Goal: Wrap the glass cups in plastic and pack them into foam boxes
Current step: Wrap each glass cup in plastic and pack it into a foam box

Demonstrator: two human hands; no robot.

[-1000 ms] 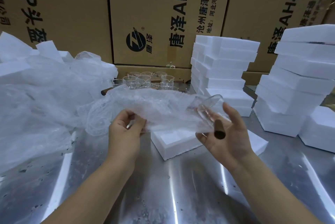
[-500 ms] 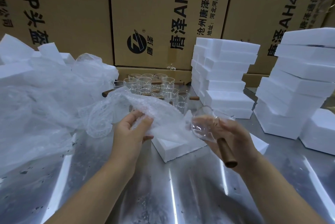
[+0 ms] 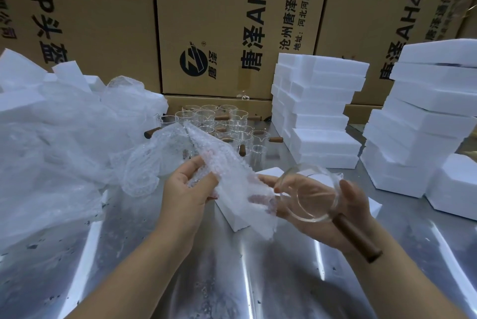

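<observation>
Since half a second ago the glass cup [image 3: 309, 193] has turned its mouth toward you, its wooden handle [image 3: 356, 238] has swung toward the table's near right, and your right fingers have slid under the end of the bubble wrap [image 3: 229, 176].

Hands, two. Your left hand [image 3: 188, 191] pinches the bubble wrap between thumb and fingers, closed narrowly on one fold at mid-sheet. Your right hand [image 3: 315, 232] cradles the glass cup: thumb curled over the right side of the rim, palm under the body, fingertips reaching left beneath the sheet's near end.

Glass cup in hand, one. It is tilted and held above the middle of the table [image 3: 232, 280], just right of the wrap's near end. You cannot tell whether glass and plastic touch.

Bubble wrap sheet, one. It slants from far left down to near right, between your two hands.

Foam box [image 3: 268, 173], one. It lies flat on the table directly below both hands.

Foam stacks, two. The nearer stack [image 3: 320, 112] stands at the far edge, right of centre, and the taller stack [image 3: 426, 117] stands by the right edge. One single foam block [image 3: 454, 184] sits beside the taller stack.

Spare cups [image 3: 222, 122], at least ten. They stand upright at the middle of the far edge. The wrap hides some, so you cannot get an exact count.

Plastic heap [image 3: 51, 151], one. It lies along the left edge, with white foam pieces [image 3: 15, 73] poking out at the far left corner.

Cartons [image 3: 232, 22], three. They stand behind the far edge.
</observation>
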